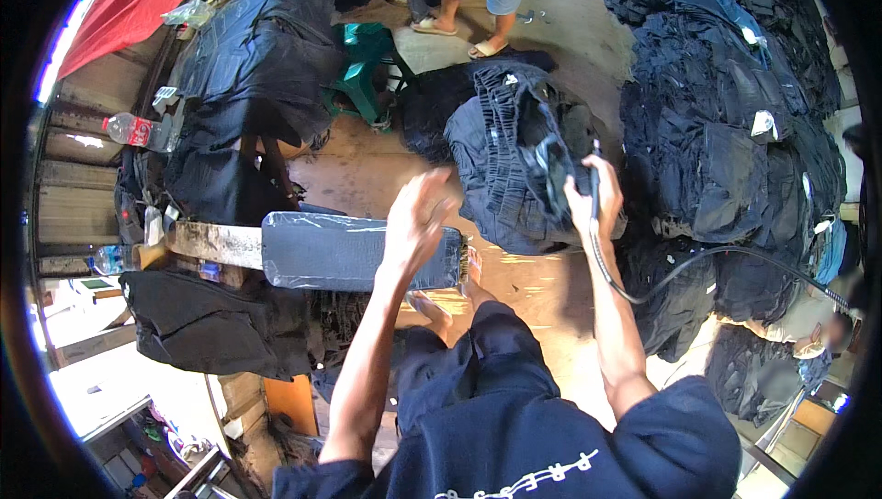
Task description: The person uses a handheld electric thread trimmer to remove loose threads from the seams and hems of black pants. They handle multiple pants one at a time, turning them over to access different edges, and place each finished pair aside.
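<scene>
Garments of black cloth [542, 209], heaped together, lie just beyond and to the right of the right-hand end of the black, rectangular padded board with a glossy wrapping [322, 251], which serves as landmark; what supports the heap is hidden. On top, a black gathered elastic waistband [501, 145] has its long axis running away from the person, roughly crosswise to the board, whose own length runs left to right.

The right hand [595, 200] lies farther right of the board and is the nearer, overlapping the heap's right edge in this view; contact with the cloth cannot be told. Its grip is closed around a slim, dark, wand-like tool [594, 188], held with the tip pointing away from the person. A thin, dark flexible hose [680, 269] curves from it, away from the board, toward the right.

The left hand [421, 219], slightly blurred, is over the board's right-hand part, fingers extended and seemingly empty; whether it touches the board cannot be told.
</scene>
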Action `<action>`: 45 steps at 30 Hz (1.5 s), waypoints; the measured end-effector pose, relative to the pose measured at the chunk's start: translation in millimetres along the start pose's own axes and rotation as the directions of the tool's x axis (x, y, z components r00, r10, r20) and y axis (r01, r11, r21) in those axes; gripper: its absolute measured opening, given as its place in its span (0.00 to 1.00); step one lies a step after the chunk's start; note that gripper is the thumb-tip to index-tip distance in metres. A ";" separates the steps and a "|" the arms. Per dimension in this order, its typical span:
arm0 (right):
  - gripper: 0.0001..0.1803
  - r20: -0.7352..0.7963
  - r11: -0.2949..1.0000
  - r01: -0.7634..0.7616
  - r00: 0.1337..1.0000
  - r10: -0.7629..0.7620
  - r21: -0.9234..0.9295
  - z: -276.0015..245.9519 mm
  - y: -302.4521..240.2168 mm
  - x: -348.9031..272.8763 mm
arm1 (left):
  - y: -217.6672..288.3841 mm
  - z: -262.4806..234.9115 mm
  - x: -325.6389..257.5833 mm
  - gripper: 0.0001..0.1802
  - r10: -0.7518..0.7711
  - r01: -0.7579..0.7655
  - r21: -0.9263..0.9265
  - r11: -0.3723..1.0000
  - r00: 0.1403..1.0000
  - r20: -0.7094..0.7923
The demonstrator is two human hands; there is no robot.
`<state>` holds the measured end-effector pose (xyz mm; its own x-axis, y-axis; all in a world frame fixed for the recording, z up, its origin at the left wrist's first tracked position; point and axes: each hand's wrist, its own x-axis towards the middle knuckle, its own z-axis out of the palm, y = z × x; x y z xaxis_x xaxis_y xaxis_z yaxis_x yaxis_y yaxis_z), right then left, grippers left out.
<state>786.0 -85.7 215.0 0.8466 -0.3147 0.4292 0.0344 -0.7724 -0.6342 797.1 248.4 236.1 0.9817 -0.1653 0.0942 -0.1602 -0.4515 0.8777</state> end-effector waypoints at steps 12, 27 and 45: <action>0.25 0.173 0.994 0.029 0.985 -0.011 -0.104 -23.9 -95.4 -221.3 | -80.4 53.9 59.6 0.31 0.316 -0.307 -0.115 0.945 0.759 0.569; 0.19 0.383 0.821 0.172 0.820 -0.425 0.544 137.1 -319.3 -209.7 | -192.8 -259.9 -81.9 0.31 0.150 0.037 0.448 0.894 0.915 -0.374; 0.10 0.507 0.732 -0.069 0.765 -0.398 0.678 218.0 -232.7 -153.4 | -116.4 -186.9 -134.4 0.36 -0.113 0.234 0.334 0.913 0.932 -0.344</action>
<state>763.9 262.5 156.6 0.9030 0.3463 0.2541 0.3266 -0.1693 -0.9299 703.0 487.0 209.0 0.9686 0.1983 0.1501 0.0491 -0.7441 0.6663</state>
